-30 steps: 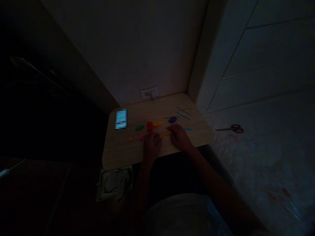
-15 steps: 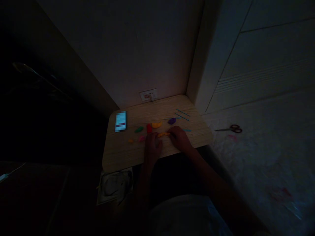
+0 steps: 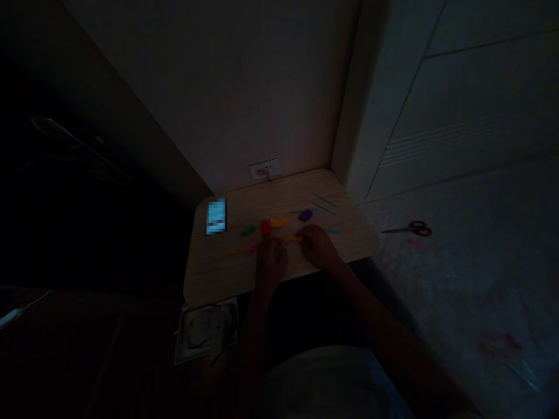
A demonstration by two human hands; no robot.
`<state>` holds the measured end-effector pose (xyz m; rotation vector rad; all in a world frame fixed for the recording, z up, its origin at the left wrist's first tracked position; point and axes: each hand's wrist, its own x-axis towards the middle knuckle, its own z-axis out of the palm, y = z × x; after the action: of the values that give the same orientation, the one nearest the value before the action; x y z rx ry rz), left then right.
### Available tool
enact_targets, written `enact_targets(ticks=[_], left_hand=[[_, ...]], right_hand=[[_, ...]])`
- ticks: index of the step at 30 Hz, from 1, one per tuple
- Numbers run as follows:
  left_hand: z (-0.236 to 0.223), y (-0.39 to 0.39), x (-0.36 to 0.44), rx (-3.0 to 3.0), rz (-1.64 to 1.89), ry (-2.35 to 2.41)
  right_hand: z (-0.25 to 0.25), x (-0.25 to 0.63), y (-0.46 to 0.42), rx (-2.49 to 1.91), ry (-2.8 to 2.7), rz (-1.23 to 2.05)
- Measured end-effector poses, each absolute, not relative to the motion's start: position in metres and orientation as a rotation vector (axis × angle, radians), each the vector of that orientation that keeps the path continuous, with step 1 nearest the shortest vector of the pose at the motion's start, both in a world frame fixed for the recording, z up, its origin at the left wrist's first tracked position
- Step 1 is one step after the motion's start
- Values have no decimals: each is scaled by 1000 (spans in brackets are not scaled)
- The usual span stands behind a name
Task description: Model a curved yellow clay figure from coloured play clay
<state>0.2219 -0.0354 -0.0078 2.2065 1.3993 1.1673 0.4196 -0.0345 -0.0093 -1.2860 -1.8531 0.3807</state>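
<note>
Between my two hands lies a thin, lumpy strip of orange modelling clay (image 3: 292,239), low over the small table. My left hand (image 3: 269,259) has its fingertips closed at the strip's left end. At the other end, the fingers of my right hand (image 3: 320,245) pinch it. Just beyond are a yellow-orange clay lump (image 3: 278,223) with a curved shape, a red clay lump (image 3: 265,227) and a purple clay lump (image 3: 305,215). Pink clay (image 3: 252,247) sits against my left hand's side, with green clay (image 3: 248,230) and a small orange bit (image 3: 233,251) farther left. Dim light hides finger detail.
The wooden table (image 3: 205,267) stands against a wall with a socket (image 3: 264,170). A lit phone (image 3: 216,216) lies at its left. Thin blue sticks (image 3: 323,208) lie at the right. Scissors (image 3: 413,229) rest on a pale sheet to the right; a tray-like box (image 3: 186,343) sits below left.
The view has shifted very slightly. Both hands stay at the orange clay strip, and I see no clear movement of the other pieces on the table.
</note>
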Motion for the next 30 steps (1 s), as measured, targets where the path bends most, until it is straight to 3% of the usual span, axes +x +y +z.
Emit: enact_targets(ticks=[14,21,25,30], left_hand=[[-10,-35,219,2089,1234,1397],[7,-56,204,2023,1612,1428],[12,-61,163,1995,1778,1681],[5,-40,106,2054,1423,2010]], right_hand=[[-9,419,-32,-1307,-1813,377],[-6,418,-34,-1296,-1798,396],[-3,418,-36,-1266,-1748,427],[2,420,-40,-1256,-1711,366]])
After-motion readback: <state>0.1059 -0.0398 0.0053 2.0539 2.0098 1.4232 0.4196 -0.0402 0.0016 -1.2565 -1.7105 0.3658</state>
